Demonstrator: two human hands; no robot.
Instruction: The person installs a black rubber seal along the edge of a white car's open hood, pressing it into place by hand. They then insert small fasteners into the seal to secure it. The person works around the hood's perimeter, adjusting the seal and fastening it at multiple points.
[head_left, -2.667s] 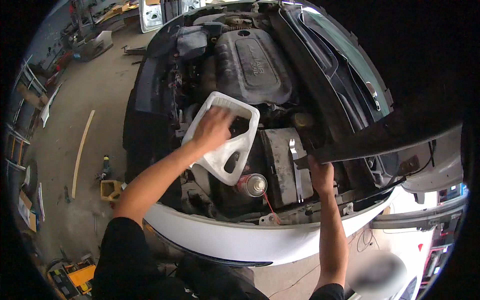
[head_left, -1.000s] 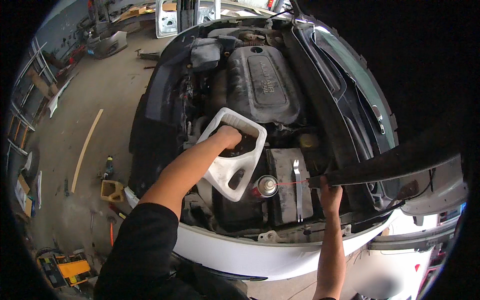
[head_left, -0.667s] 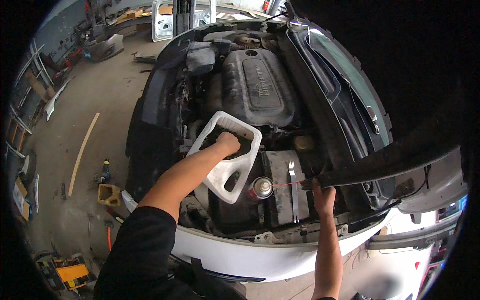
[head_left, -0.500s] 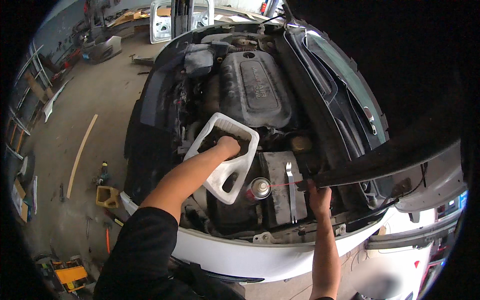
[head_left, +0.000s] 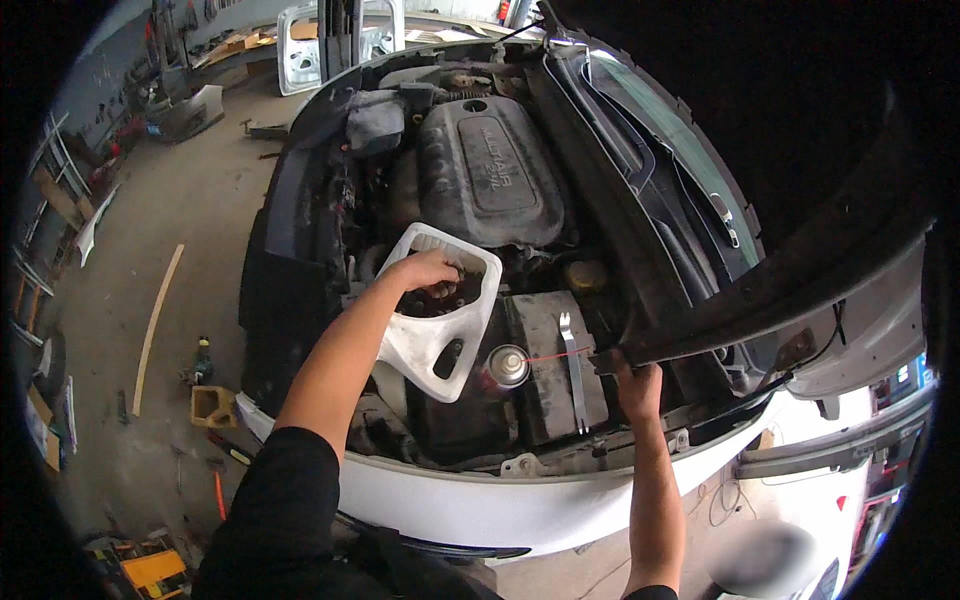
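Observation:
My left hand [head_left: 430,272] reaches into a cut-open white plastic jug [head_left: 455,345] with small dark loose parts in its bottom. Its fingers are curled down among those parts; what they pinch, if anything, is too small to make out. The jug rests tilted over the engine bay. Further right, my right hand [head_left: 637,388] is closed on the front edge of the raised car hood [head_left: 700,335], its fingertips partly hidden. Between the hands stand a spray can [head_left: 508,366] with a thin red straw and a silver forked pry tool [head_left: 574,375] lying on a grey box-shaped cover [head_left: 535,320].
A dusty engine cover [head_left: 490,175] fills the middle of the bay, behind the white front bumper [head_left: 450,510]. On the floor at left lie a wooden strip [head_left: 160,325], a yellowish cut container [head_left: 212,407] and an orange-handled tool [head_left: 220,495]. A loose car door [head_left: 300,50] stands behind.
My left hand has lifted slightly and shifted toward the jug's left side, uncovering more of the small parts. My right hand stays at the hood edge. The whole view has shifted a little.

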